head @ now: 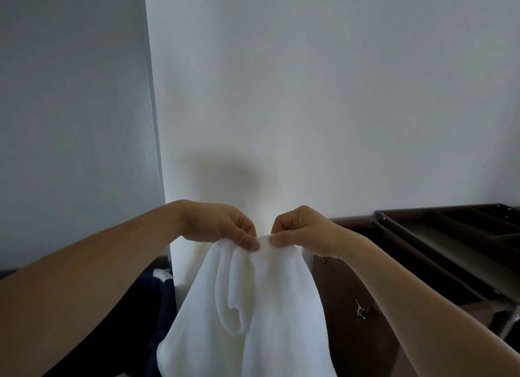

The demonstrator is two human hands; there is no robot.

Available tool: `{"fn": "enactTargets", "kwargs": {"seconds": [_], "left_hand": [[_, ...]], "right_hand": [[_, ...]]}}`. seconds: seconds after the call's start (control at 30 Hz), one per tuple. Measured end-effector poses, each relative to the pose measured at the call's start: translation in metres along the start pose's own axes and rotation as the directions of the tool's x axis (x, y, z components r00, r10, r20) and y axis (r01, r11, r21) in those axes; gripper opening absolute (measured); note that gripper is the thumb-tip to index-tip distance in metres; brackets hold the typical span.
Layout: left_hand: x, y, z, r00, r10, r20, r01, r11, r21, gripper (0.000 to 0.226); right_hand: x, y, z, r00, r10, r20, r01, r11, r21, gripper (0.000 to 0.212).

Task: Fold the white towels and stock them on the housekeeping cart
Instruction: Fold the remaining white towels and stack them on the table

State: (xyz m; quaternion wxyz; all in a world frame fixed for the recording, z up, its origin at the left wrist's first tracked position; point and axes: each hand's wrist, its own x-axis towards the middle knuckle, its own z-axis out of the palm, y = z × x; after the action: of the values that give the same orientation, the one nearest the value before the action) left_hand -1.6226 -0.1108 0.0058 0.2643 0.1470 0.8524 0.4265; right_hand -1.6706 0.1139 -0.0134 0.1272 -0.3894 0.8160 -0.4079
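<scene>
Here, the left hand [222,226] and right hand [302,231] each pinch the top edge of a soft white terry towel [253,306], thumbs nearly touching; it hangs before a pale wall [309,95], just left of the dark brown housekeeping cart [439,244]. White cloth [161,274], possibly another towel, lies lower left.

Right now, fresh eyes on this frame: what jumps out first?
The white towel hanging at centre bottom, pinched at its top edge by the left hand and right hand, held close together in front of a pale wall. Next, the dark housekeeping cart at lower right, its top tray split into compartments. Dark fabric with a bit of white cloth shows at lower left.
</scene>
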Motion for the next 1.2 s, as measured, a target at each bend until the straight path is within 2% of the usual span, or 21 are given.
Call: {"fn": "enactTargets", "kwargs": {"seconds": [0.1,0.17,0.27,0.33,0.43,0.53,0.6,0.7,0.77,0.9,0.97,1.2], "left_hand": [[0.003,0.0,0.0,0.997,-0.053,-0.053,0.062,0.983,0.17,0.014],[0.007,0.002,-0.004,0.982,-0.024,-0.186,0.08,0.95,0.3,0.018],[0.009,0.006,-0.019,0.911,0.113,-0.397,0.166,0.781,0.602,0.018],[0.009,0.004,-0.032,0.847,0.212,-0.488,0.209,0.71,0.672,0.015],[0.005,-0.007,-0.053,0.676,0.335,-0.657,0.289,0.699,0.654,0.015],[-0.004,-0.026,-0.074,0.492,0.336,-0.803,0.38,0.747,0.545,0.017],[-0.009,-0.039,-0.083,0.433,0.288,-0.854,0.413,0.779,0.472,0.017],[-0.008,-0.051,-0.087,0.359,0.245,-0.901,0.433,0.812,0.393,0.018],[-0.005,-0.053,-0.085,0.325,0.233,-0.917,0.424,0.83,0.362,0.02],[0.002,-0.055,-0.078,0.322,0.207,-0.924,0.441,0.831,0.339,0.022],[0.001,-0.057,-0.078,0.309,0.188,-0.932,0.456,0.831,0.319,0.021],[-0.015,-0.079,-0.086,0.228,0.078,-0.971,0.488,0.853,0.183,0.028]], "right_hand": [[0.004,0.007,0.006,1.0,-0.004,-0.009,0.004,0.995,-0.102,0.029],[0.006,0.014,0.01,0.999,0.01,-0.033,-0.015,0.989,-0.149,0.023],[0.003,0.031,0.013,0.994,0.042,-0.101,-0.054,0.99,-0.128,0.029],[-0.003,0.043,0.012,0.985,0.045,-0.169,-0.052,0.998,-0.034,0.025],[-0.007,0.049,0.004,0.975,0.089,-0.203,-0.092,0.996,-0.009,0.022],[-0.016,0.05,-0.01,0.979,0.137,-0.153,-0.14,0.99,-0.01,0.026],[-0.026,0.053,-0.023,0.98,0.169,-0.103,-0.167,0.986,0.026,0.017],[-0.039,0.056,-0.032,0.975,0.222,0.0,-0.222,0.975,0.009,0.015],[-0.042,0.061,-0.032,0.967,0.253,0.019,-0.252,0.967,-0.023,0.015],[-0.045,0.072,-0.037,0.951,0.289,-0.111,-0.296,0.954,-0.05,0.025],[-0.047,0.077,-0.041,0.947,0.287,-0.147,-0.309,0.938,-0.159,0.031],[-0.057,0.093,-0.06,0.948,0.201,-0.245,-0.295,0.845,-0.447,0.03]]}}
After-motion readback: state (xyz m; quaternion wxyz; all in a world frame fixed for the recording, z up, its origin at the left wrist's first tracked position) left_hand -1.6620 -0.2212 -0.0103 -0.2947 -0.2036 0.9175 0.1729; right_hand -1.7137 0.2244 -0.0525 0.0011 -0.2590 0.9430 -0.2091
